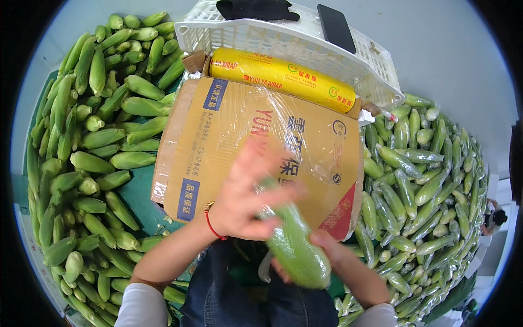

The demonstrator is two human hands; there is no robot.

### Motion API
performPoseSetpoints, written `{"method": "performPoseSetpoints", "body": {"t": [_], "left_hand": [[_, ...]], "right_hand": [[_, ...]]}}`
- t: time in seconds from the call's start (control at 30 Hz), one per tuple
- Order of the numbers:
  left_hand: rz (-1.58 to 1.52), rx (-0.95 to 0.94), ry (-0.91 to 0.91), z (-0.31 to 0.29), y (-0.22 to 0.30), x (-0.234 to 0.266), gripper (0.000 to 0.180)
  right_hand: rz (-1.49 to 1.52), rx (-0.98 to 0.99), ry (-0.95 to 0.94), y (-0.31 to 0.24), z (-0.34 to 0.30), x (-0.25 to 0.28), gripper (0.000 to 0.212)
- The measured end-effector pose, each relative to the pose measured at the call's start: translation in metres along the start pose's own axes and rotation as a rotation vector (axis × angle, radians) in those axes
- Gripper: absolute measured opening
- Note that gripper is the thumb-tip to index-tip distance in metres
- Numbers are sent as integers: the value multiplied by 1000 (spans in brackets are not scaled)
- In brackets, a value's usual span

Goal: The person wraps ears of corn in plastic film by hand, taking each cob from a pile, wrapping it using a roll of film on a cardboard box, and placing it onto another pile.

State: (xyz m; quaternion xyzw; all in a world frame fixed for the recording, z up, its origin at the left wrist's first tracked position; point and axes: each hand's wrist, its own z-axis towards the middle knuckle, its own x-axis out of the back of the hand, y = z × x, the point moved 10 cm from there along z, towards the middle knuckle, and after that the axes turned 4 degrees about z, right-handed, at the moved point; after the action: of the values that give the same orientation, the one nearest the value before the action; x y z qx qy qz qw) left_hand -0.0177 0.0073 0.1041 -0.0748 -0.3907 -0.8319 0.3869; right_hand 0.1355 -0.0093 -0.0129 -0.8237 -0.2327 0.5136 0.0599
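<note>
An ear of corn in its green husk (300, 255), with a shine of clear film over it, is held tilted above my lap, at the near edge of the cardboard box (218, 147). My right hand (328, 245) grips its lower part, thumb on the near side and fingertips underneath. Over the corn's upper end is my left hand (245, 196), a red string around the wrist. Motion smears its fingers, so whether they grip or only brush the corn does not show. Clear film lies across the box top, below a yellow roll of cling film (280, 76).
Unwrapped husked corn (98, 147) is heaped at the left. Film-wrapped corn (419, 191) makes a large pile at the right. Behind the roll stands a white plastic basket (376, 71) bearing a dark phone (336, 28) and a black cloth (256, 9). Another person (494, 218) is at the far right.
</note>
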Motion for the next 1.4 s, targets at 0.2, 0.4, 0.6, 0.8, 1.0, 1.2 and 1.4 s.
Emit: {"method": "performPoseSetpoints", "body": {"t": [0.2,0.4,0.6,0.8,1.0,1.2,1.4], "left_hand": [[-1088,862,389,-43,-83,-32,29],[-126,714,134,-87,-80,16,45],[44,314,-466,-68,17,-49,87],[141,148,-734,-47,38,-107,65],[156,53,-562,-49,0,-71,61],[668,125,-210,-18,-127,15,44],[304,322,-27,45,-161,31,7]], "right_hand": [[377,21,-102,4,26,-11,85],[-417,549,734,-75,-44,60,39],[-10,1156,793,-117,-76,82,47],[419,1040,456,-33,-57,89,57],[626,1600,1096,20,-264,212,53],[-650,1125,964,-76,-121,94,73],[-1789,788,1121,-156,-12,55,79]]}}
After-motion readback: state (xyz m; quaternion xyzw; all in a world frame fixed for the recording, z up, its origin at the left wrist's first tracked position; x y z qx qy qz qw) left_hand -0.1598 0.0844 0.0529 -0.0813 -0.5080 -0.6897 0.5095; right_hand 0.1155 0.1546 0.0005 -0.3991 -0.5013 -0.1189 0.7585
